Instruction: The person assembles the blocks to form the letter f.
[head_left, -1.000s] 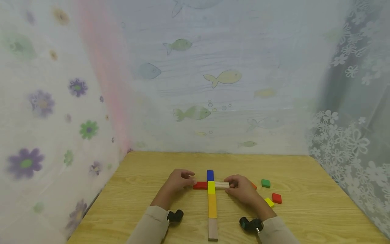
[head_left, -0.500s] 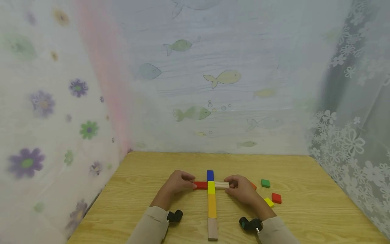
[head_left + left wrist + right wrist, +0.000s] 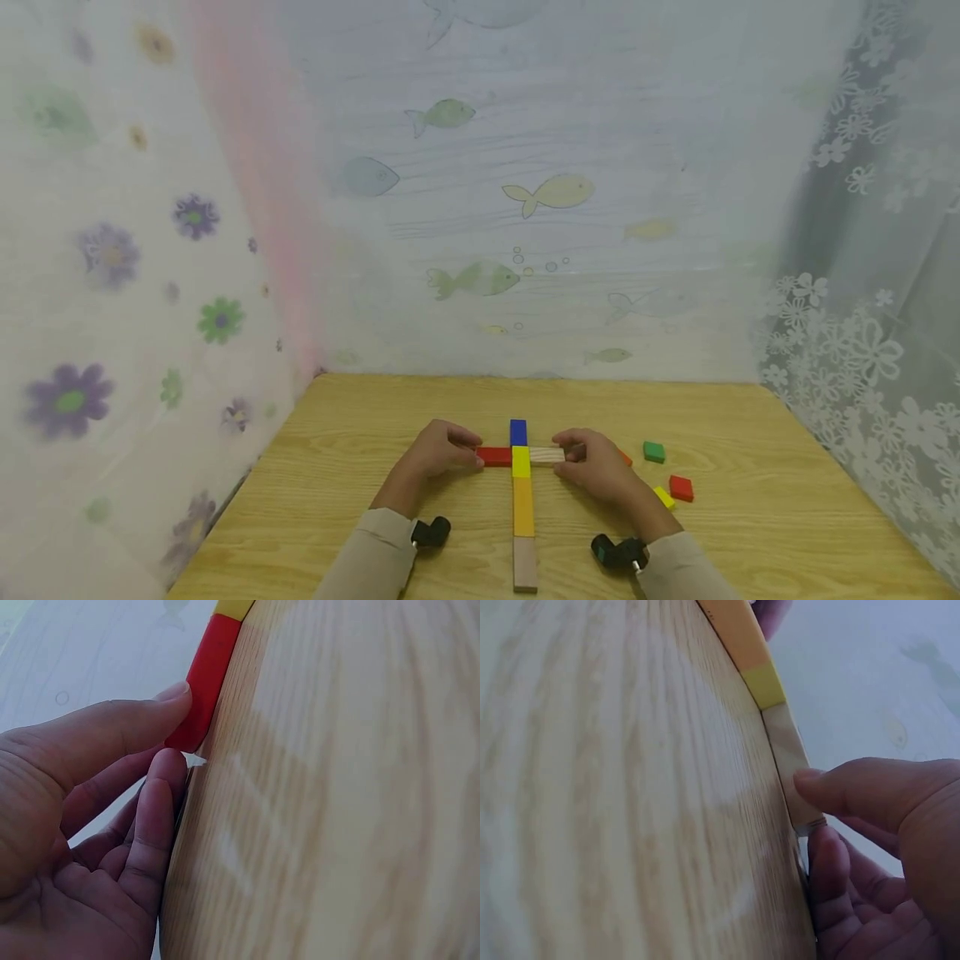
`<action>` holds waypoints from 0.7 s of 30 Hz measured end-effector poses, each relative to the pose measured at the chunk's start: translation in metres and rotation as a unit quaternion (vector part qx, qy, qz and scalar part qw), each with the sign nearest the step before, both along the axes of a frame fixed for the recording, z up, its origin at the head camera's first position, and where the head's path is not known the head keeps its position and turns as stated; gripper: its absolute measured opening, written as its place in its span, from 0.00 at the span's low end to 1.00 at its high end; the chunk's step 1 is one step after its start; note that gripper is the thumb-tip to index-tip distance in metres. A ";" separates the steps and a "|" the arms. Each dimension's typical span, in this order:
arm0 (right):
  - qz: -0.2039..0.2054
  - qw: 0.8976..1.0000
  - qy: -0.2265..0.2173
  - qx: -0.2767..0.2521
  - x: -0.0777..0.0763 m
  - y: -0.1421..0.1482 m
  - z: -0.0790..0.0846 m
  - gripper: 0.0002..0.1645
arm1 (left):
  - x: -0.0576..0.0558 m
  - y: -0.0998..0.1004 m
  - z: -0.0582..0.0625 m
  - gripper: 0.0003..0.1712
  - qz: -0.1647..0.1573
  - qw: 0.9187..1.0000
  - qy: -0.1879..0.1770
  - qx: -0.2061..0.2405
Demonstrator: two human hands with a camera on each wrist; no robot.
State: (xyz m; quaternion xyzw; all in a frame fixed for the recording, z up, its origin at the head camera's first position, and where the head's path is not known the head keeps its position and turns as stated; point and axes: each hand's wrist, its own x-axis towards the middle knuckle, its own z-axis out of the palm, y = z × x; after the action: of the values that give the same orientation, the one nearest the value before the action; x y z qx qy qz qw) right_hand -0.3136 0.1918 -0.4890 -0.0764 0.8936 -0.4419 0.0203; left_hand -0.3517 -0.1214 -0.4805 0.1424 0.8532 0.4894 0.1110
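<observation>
Two hands rest on the wooden counter (image 3: 360, 433). A cross made of flat blocks lies between them.

The left hand (image 3: 438, 450) touches the outer end of the red block (image 3: 493, 456). The thumb and fingers curl and pinch that end, as the left wrist view shows. So this grip is closed on the red block.

The right hand (image 3: 596, 462) touches the outer end of the plain wood block (image 3: 546, 455). Its thumb sits on top of that end and its fingers curl below. This grip is closed on the plain wood block.

The red block and the plain wood block lie flat on the counter. They make the two arms of the cross. The yellow block (image 3: 521, 462) sits between them and touches both.

A blue block (image 3: 517, 432) lies just behind the yellow one. An orange block (image 3: 522, 506) lies in front of it, and then a long wood block (image 3: 525, 564) comes nearest the person.

To the right lie loose blocks: a green block (image 3: 654, 452), a small red block (image 3: 681, 487) and a small yellow block (image 3: 663, 497). They are apart from the cross.

Cloth with fish (image 3: 551, 191) on it hangs behind the counter.
</observation>
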 end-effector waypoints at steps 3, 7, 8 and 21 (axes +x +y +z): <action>-0.004 1.000 -0.005 -0.001 0.000 0.001 0.004 0.25 | 0.000 0.000 0.000 0.20 -0.002 1.000 -0.001 -0.002; -0.002 1.000 0.006 0.004 0.001 0.006 0.011 0.26 | 0.000 0.001 0.000 0.18 -0.004 1.000 -0.002 0.001; -0.002 1.000 0.012 0.010 0.001 0.008 0.012 0.26 | 0.000 0.001 -0.001 0.17 -0.005 1.000 -0.001 0.001; -0.010 0.996 0.060 0.071 -0.002 0.061 0.029 0.28 | 0.000 -0.001 -0.001 0.15 0.006 1.000 -0.001 -0.002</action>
State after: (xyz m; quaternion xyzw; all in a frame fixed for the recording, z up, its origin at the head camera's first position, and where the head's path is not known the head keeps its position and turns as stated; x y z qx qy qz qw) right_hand -0.3161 0.2529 -0.4603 -0.0923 0.9231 -0.3720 -0.0326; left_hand -0.3521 -0.1221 -0.4812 0.1367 0.8548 0.4887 0.1087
